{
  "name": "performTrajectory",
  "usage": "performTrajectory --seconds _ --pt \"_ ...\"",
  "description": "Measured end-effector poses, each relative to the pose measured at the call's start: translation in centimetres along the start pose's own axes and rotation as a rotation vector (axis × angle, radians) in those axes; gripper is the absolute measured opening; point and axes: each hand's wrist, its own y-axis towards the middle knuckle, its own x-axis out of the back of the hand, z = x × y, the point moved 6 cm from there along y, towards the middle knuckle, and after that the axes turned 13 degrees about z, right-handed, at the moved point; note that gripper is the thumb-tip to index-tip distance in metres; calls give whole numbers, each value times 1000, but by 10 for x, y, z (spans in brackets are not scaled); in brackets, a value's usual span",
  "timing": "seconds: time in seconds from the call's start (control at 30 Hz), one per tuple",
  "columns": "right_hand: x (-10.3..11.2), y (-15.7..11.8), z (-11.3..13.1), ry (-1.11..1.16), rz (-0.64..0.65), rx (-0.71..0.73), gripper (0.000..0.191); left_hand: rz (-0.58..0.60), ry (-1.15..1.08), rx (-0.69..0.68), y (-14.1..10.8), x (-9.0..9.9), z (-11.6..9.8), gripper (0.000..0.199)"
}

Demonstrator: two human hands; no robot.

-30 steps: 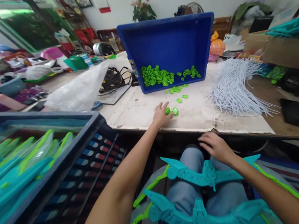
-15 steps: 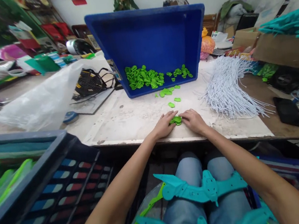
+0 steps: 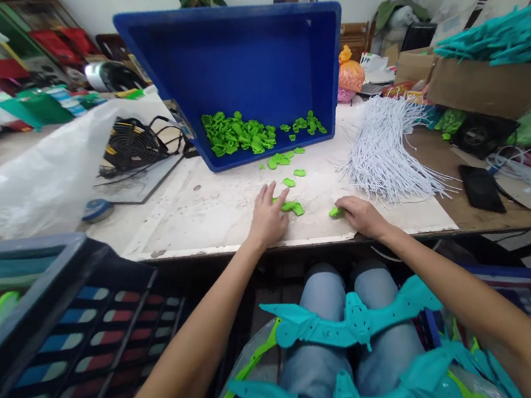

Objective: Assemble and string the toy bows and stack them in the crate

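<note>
My left hand [image 3: 269,217] rests on the white table board with its fingers apart, touching a few small green pieces [image 3: 292,207] beside its fingertips. To the right, my right hand [image 3: 360,214] pinches a single green piece [image 3: 336,212] near the front edge. Several loose green pieces [image 3: 289,182] lie between my hands and the blue bin [image 3: 253,70]. That bin stands tipped on its side with its opening towards me, and a pile of green pieces [image 3: 237,134] is inside it.
A bundle of white ties [image 3: 381,151] spreads at the right, near a black phone [image 3: 482,188]. Turquoise plastic parts [image 3: 360,323] lie across my lap. A dark crate [image 3: 67,329] stands at the left, below a clear plastic bag [image 3: 37,177].
My hands have moved apart. The right one has gone right with a green piece, while the left has opened beside the others. The view has shifted to the right.
</note>
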Motion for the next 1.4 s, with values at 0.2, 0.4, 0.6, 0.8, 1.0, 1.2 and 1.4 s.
performTrajectory --seconds 0.2,0.4,0.6,0.8,1.0,1.2,1.4 --pt "4 -12 11 -118 -32 -91 15 259 -345 19 -94 -45 -86 32" --pt "-3 0 27 -301 132 -345 25 784 -185 97 -154 -128 -142 76" --pt "-2 -7 26 -225 148 -320 21 718 104 -74 -170 -138 -161 77" --pt "11 -53 32 33 -74 -213 18 754 14 -185 -158 -124 -154 61" --pt "8 -161 68 152 -310 -56 18 742 -263 -92 -111 -105 -122 36" --pt "-36 -187 103 -63 -162 97 22 935 -592 -110 -83 -129 -104 49" --pt "-57 -175 104 -194 -111 124 20 927 -699 -86 -79 -144 -105 53"
